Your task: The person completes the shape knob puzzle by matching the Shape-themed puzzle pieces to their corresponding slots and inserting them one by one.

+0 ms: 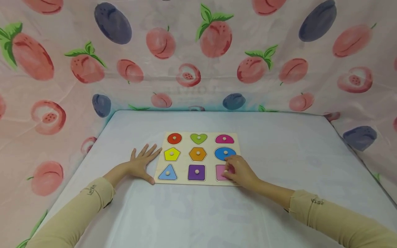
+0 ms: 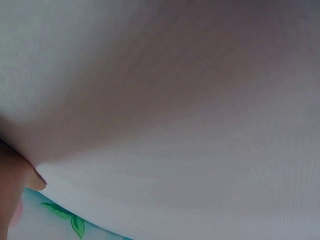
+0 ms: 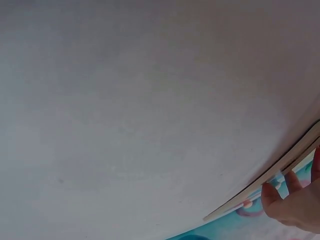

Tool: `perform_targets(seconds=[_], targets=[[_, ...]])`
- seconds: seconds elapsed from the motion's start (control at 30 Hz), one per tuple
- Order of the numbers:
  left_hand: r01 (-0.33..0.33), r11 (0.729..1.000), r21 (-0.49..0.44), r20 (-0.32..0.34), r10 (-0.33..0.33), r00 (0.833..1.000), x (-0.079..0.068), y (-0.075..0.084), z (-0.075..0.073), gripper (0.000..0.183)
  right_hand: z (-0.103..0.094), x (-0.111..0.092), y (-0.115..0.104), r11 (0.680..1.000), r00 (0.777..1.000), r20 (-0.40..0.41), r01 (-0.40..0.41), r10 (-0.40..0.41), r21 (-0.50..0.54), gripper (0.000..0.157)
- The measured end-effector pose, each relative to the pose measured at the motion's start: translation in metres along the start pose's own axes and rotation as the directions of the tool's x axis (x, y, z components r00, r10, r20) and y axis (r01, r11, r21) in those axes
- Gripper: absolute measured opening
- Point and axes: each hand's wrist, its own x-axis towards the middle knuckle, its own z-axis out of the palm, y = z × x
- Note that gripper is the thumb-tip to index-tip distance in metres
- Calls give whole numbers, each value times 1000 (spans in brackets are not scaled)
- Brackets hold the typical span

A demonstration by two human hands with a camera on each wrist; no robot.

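Note:
A wooden shape puzzle board [image 1: 182, 168] lies flat on the white-covered table, with knobbed coloured pieces in rows. My right hand [image 1: 243, 172] is over its near right corner, thumb and index finger pinching the knob of the pink straight-edged piece [image 1: 220, 171]; the hand hides that piece's right side. Just behind those fingers is the blue oval piece [image 1: 221, 152]. My left hand [image 1: 141, 165] rests on the table with fingers spread, its fingertips and thumb at the board's left edge. In the right wrist view, the fingers [image 3: 295, 207] appear over the board's edge [image 3: 250, 188].
Nearest the left hand are the light blue triangle [image 1: 168, 175] and yellow pentagon [image 1: 175, 154]. A purple square [image 1: 192, 168] sits in the near row's middle. White cloth [image 1: 198, 213] covers the table. Behind and beside it hangs a fruit-patterned curtain [image 1: 124, 93].

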Motion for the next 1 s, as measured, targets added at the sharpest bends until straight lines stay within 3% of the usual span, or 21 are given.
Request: perform_targets(seconds=[0.2, 0.37, 0.7, 0.87, 1.0], targets=[[5, 1000, -6, 9, -5, 1000, 1, 1, 1, 127, -6, 0, 17, 994, 990, 109, 77, -86, 83, 19], [15, 1000, 3, 18, -15, 1000, 2, 1, 1, 126, -15, -1, 25, 988, 985, 148, 72, -93, 138, 18], [10, 1000, -17, 6, -10, 1000, -1, 4, -3, 126, -11, 1, 17, 994, 992, 82, 90, -95, 64, 10], [7, 1000, -10, 9, -7, 1000, -1, 4, -2, 126, -11, 0, 11, 997, 991, 118, 63, -68, 39, 7], [10, 1000, -17, 6, -10, 1000, 0, 4, -3, 126, -12, 2, 6, 998, 989, 132, 68, -66, -11, 15]])
